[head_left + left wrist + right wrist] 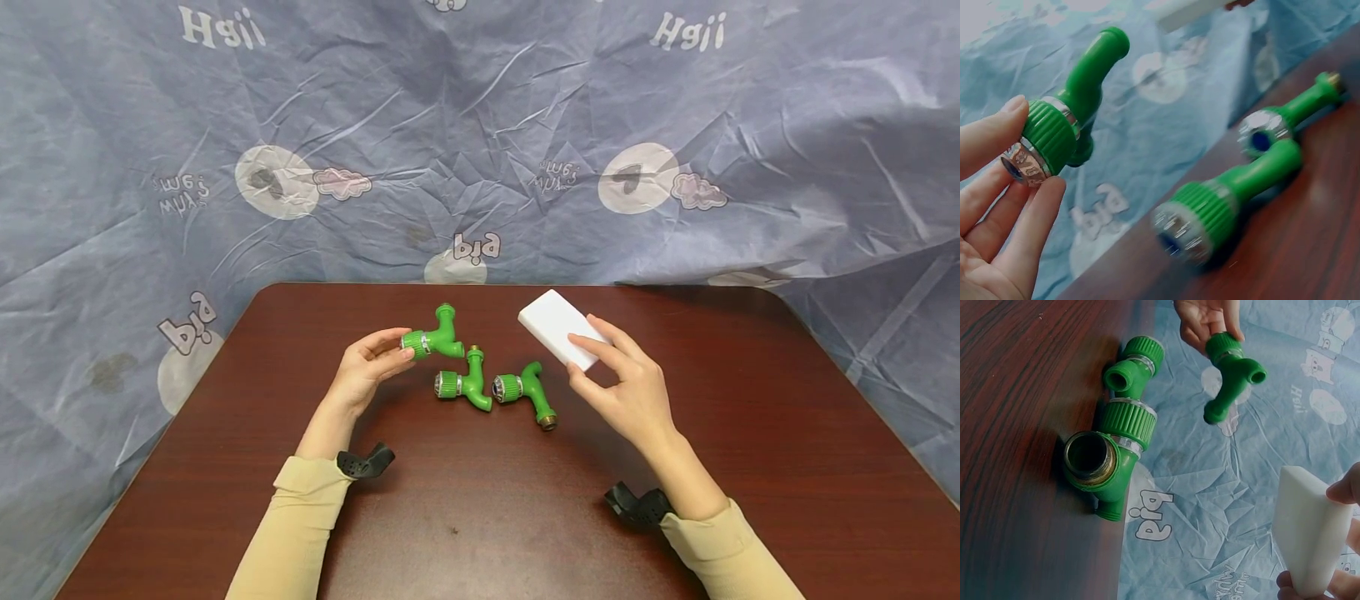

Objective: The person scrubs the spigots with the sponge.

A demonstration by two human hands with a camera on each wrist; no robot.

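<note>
Lettering on the wrinkled blue-grey cloth (480, 125) behind the table reads "Hgii" near the top and "big" lower down, some of it upside down; the smaller curly words beside the pale circles are too small to read, and the embossed marks on the chrome ring of the held fitting cannot be made out in the left wrist view. The left hand (367, 367) pinches a green plastic tap fitting (433, 337) by its ribbed collar, fingertips (1013, 106) and thumb closed around the collar end, lifting it just above the dark wooden table (480, 517) with its spout pointing away from the palm. The right hand (633, 392) holds a white rectangular block (558, 327), fingers laid along its top and thumb beneath, raised off the table to the right of the fittings. Between the two hands lie two more green fittings: one (461, 382) just below the held fitting, and another (525, 392) with a brass threaded end, touching or nearly touching the first. Both arms wear pale yellow sleeves (300, 517), with a black wrist mount (365, 461) on each forearm.
</note>
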